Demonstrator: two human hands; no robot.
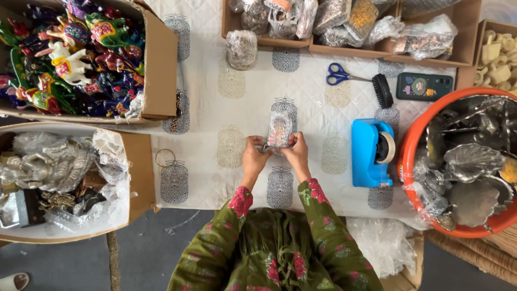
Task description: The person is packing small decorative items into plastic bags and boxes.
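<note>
Both my hands hold a small clear plastic pouch (280,129) with a speckled, colourful item inside, over a white patterned tablecloth (215,108). My left hand (254,156) grips the pouch's lower left edge. My right hand (295,153) grips its lower right edge. The pouch stands upright between my fingers, just above the cloth. Green floral sleeves cover my forearms.
A blue tape dispenser (371,152) sits right of my hands, with blue-handled scissors (340,74), a black brush (382,90) and a phone (424,86) beyond. An orange tub (412,140) of silver trays is far right. Cardboard boxes of painted figurines (161,64) and silver items (141,178) stand left; wrapped goods at the back.
</note>
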